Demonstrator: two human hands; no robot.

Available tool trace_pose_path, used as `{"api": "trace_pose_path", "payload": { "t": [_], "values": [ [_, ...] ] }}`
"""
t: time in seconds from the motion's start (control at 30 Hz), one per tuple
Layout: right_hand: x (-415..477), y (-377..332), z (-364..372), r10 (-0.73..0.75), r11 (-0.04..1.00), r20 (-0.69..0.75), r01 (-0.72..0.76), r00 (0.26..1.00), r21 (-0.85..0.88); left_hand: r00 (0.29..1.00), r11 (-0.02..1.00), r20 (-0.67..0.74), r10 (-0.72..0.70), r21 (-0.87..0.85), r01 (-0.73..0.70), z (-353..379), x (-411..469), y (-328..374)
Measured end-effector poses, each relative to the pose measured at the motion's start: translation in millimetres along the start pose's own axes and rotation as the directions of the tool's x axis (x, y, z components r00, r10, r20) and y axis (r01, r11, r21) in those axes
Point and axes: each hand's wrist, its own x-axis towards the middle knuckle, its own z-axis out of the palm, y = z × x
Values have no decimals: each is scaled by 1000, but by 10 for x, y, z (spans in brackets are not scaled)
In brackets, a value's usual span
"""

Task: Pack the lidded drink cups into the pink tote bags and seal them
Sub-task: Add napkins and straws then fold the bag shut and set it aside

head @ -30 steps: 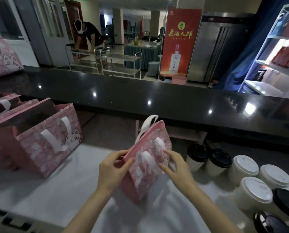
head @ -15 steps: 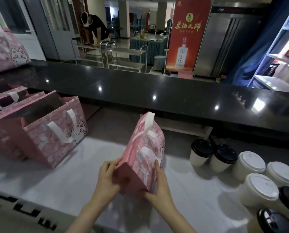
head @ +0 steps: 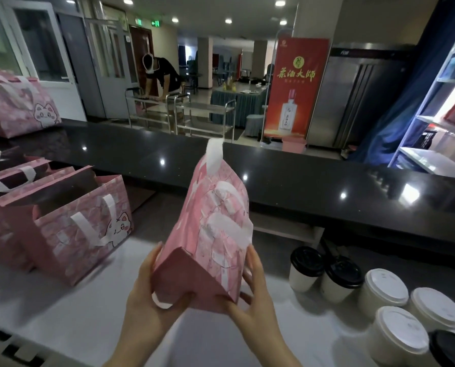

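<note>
Half a second ago the bag [head: 215, 234] leaned lower; now it is raised above the desk [head: 88, 308], its folded base toward the camera and its handle [head: 214, 152] pointing to 12 o'clock. I judge the base will be spread next so the bag can stand; it looks still flat, with no cup inside.

The left hand [head: 152, 295] grips the base corner, thumb beneath and fingers [head: 153, 260] curled along the side. The right hand [head: 255, 298] pinches the opposite edge with spread fingers. The cups [head: 385, 290] stand on the desk at 4 o'clock of the bag.
</note>
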Motion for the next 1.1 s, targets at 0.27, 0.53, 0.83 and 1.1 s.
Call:
{"api": "trace_pose_path", "payload": {
  "t": [0.27, 0.53, 0.83, 1.1],
  "values": [
    [419, -484, -907, -136, 990, -179, 142, 974, 21, 983, 970, 74, 170, -190, -153, 724, 588, 870],
    [838, -468, -2047, -89, 987, -278, 46, 956, -156, 898, 934, 322, 300, -290, -208, 1881, 1204, 1150],
    [1360, -79, -2736, 23, 941, -400, -155, 916, -302, 858, 945, 440, 265, -295, -140, 3039, 1709, 946],
    [1893, 155, -3190, 13, 943, -459, -163, 888, -288, 836, 950, 463, 294, -240, -201, 3808, 2137, 876]
  ]
}}
